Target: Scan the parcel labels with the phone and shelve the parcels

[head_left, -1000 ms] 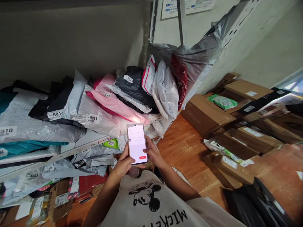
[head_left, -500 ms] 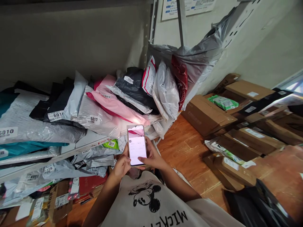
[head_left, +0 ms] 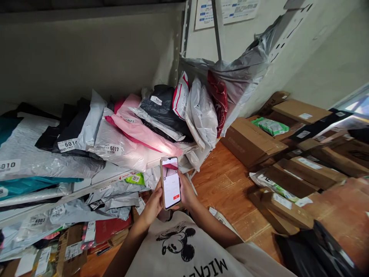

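A smartphone (head_left: 171,182) with a lit screen is held upright in front of my chest, its top close to the shelf edge. My left hand (head_left: 155,204) is closed around its left side. My right hand (head_left: 186,190) grips the right edge, the thumb no longer over the screen. The screen shows a camera picture at the top and a red button low down. Just beyond the phone lies a pink parcel bag (head_left: 144,130), lit by a bright spot at its near end. Beside it rests a clear-wrapped parcel (head_left: 121,148) labelled 6017.
The metal shelf (head_left: 106,175) carries several bagged parcels, among them a black bag (head_left: 164,105) and a red bag (head_left: 217,98). More parcels fill the lower shelf. Cardboard boxes (head_left: 252,140) and a black bag (head_left: 311,250) lie on the wooden floor (head_left: 215,173) at right.
The phone has shifted slightly right and down and tilted. My right thumb has left the screen, which now displays a red button near the bottom.
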Demonstrator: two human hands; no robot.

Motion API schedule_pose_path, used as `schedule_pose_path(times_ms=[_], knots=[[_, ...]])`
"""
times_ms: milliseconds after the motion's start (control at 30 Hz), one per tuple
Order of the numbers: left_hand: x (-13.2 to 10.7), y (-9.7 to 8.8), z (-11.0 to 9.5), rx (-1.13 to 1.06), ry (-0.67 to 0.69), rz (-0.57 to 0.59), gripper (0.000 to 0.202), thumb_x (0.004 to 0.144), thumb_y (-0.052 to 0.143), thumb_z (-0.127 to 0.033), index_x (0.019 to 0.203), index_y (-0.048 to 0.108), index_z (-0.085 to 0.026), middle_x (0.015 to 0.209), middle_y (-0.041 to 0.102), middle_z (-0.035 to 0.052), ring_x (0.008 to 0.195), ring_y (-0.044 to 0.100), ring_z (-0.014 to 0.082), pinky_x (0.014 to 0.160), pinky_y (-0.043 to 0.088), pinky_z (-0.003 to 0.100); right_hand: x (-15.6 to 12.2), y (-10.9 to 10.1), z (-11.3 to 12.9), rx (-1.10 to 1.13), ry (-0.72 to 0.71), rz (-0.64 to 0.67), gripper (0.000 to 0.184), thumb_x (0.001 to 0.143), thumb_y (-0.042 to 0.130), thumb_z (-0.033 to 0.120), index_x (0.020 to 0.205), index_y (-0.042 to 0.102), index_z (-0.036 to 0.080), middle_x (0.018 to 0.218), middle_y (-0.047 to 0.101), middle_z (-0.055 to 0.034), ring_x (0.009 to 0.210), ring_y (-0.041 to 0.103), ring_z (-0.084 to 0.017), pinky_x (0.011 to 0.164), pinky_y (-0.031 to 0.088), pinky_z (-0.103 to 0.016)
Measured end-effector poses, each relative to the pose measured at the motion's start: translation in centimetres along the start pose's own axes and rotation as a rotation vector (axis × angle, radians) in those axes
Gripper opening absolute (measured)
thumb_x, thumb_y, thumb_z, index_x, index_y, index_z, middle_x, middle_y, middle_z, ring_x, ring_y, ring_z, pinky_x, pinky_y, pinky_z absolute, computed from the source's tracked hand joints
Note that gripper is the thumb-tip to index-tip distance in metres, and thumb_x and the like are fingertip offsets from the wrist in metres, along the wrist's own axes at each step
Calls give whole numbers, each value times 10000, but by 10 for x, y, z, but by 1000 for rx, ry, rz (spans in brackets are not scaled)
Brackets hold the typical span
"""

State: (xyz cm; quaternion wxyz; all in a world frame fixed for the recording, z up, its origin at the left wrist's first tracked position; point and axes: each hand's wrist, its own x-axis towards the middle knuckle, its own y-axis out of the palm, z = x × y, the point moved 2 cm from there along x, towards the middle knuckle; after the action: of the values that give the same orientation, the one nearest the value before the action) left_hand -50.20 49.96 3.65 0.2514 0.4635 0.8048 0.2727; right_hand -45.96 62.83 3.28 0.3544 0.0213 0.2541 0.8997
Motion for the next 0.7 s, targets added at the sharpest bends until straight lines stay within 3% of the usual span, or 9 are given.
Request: schedule_pose_path(times_ms=[100, 167, 333, 433, 567, 700], knots=[[0, 0, 3, -6, 13, -39, 754, 868, 677, -438, 1531, 324, -379, 1588, 362, -1, 1472, 291, 325, 993, 552, 423, 0, 1, 0, 43, 32, -13, 441, 715, 717, 661, 742, 627, 231, 663, 682, 5, 716, 665, -246, 656, 497, -336], [3, -2, 2, -2, 20, -69, 741, 876, 670, -437, 1530, 326, -381, 1586, 364, -4, 1469, 302, 318, 984, 560, 405, -2, 5, 4, 85, 48, 6, 471, 694, 708, 691, 807, 663, 236, 732, 721, -9, 766, 686, -263, 681, 517, -355], [16, -1, -10, 119, -17, -101, 805, 831, 696, -515, 1532, 335, -354, 1514, 469, 73, 1285, 534, 371, 705, 634, 370, -6, 3, 19, 160, 78, 74, 535, 627, 722, 721, 900, 718, 261, 908, 775, -38, 878, 710, -311, 747, 545, -419], [26, 2, -18, 269, -19, -87, 792, 802, 713, -544, 1493, 437, -275, 1494, 482, 125, 1238, 563, 396, 603, 616, 333, -5, -8, 24, 175, 89, 63, 485, 605, 763, 685, 849, 723, 268, 900, 786, -47, 874, 714, -328, 761, 548, -441], [37, 9, -18, 348, -17, -1, 738, 836, 672, -548, 1482, 457, -262, 1485, 491, 133, 1185, 601, 378, 605, 602, 319, -1, -20, 29, 193, 78, -25, 485, 574, 819, 625, 874, 725, 256, 903, 793, -24, 898, 717, -304, 812, 545, -410], [43, 10, -10, 359, -4, 33, 729, 862, 644, -547, 1504, 413, -288, 1490, 490, 115, 1192, 600, 348, 674, 601, 333, 2, -24, 31, 203, 102, -95, 461, 591, 829, 591, 806, 716, 199, 779, 787, -47, 846, 732, -318, 756, 549, -395]])
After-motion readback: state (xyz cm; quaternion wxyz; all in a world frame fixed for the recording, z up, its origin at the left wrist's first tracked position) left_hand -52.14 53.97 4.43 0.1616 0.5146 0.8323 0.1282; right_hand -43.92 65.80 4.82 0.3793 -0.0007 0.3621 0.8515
